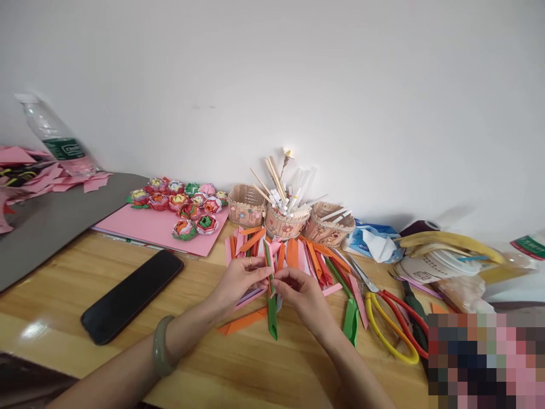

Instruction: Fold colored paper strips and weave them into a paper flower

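Observation:
My left hand (243, 279), with a green bangle (162, 346) on its wrist, pinches a folded green paper strip (272, 318) that has some orange and pink at its upper part. On the strip's right side, my right hand (300, 292) has its thumb and index finger closed on the same paper. The strip stands nearly upright, its lower end pointing toward me. Behind and beside my hands lie several folded paper strips (292, 254) in orange, pink, red and green. Another green folded piece (351, 322) rests to the right.
A black phone (133, 295) lies at left. Paper flowers (179, 201) sit on pink sheets (128, 223). Decorated baskets (287, 224) hold sticks by the wall. Scissors (394, 326), a tissue pack (370, 241) and a cup (434, 264) are at right; a bottle (63, 142) stands far left.

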Available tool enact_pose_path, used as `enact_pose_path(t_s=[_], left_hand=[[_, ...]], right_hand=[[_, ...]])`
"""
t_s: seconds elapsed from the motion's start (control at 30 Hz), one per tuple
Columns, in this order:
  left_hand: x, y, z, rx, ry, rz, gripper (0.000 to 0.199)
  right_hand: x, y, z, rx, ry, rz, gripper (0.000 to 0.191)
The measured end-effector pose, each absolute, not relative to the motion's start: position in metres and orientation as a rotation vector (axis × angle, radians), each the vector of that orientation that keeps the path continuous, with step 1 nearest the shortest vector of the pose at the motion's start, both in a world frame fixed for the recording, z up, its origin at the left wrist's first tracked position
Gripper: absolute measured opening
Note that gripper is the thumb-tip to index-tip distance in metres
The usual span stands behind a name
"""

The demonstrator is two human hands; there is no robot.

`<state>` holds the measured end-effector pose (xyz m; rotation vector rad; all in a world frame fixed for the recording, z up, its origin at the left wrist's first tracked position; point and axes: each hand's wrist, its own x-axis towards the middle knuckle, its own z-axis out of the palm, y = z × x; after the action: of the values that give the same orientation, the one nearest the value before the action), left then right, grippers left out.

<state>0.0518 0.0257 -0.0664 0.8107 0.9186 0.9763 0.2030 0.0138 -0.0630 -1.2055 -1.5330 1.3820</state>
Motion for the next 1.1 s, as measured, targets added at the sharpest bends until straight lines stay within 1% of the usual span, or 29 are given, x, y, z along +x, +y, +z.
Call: enact_pose_path(t_s=[0.23,0.47,0.6,0.83,1.1], left_hand=[[0.052,0.025,-0.066,0.708,0.818,0.977,0.026],[0.052,0.026,-0.065,0.772,0.884,0.994,0.019],[0.051,0.026,-0.068,0.726,0.884,1.017,0.020],[0.052,0.025,-0.061,0.702,0.890,1.032,0.025],[0.053,0.026,-0.060,0.743,0.983,1.036,0.028]], right_hand=[[0.205,0.016,-0.066,-1.205,-1.552,1.364,0.017],[0.203,0.011,-0.064,-1.188,-1.660,1.258,0.014],[0.201,0.010,-0.062,-1.161,-1.673,1.283,0.015],[0.203,0.013,-0.060,-1.269,-1.461,1.423,0.020],[0.209,0.016,-0.049,-1.357,-1.337,1.369,0.027]])
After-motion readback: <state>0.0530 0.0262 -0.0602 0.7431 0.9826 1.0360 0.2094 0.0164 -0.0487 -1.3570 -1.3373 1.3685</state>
